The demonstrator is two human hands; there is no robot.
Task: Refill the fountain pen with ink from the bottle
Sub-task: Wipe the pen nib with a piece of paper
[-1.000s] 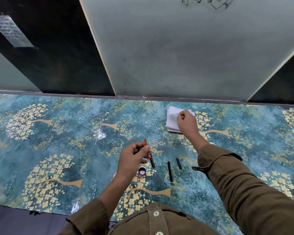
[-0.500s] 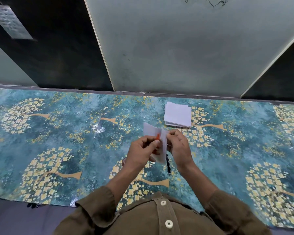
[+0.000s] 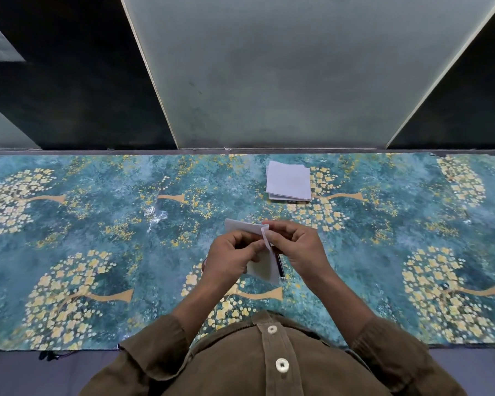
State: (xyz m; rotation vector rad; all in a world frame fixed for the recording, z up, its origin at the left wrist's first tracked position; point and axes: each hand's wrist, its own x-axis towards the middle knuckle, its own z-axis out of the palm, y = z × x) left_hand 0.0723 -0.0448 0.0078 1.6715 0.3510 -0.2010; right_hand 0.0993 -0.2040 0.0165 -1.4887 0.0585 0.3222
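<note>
both hands lifted closer, left hand (image 3: pixel 231 254) and right hand (image 3: pixel 297 247) pinching white paper (image 3: pixel 265 267) — dark pen part (image 3: pixel 279 265) beneath

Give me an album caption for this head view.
Both hands, left and right, hold a white tissue above a black pen part.

Floral teal tablecloth (image 3: pixel 97 238); white paper stack (image 3: pixel 288 184), black pen part (image 3: pixel 280 267) on it.

White paper stack (image 3: pixel 288 184) – on floral tablecloth (image 3: pixel 97 230), far side
</note>
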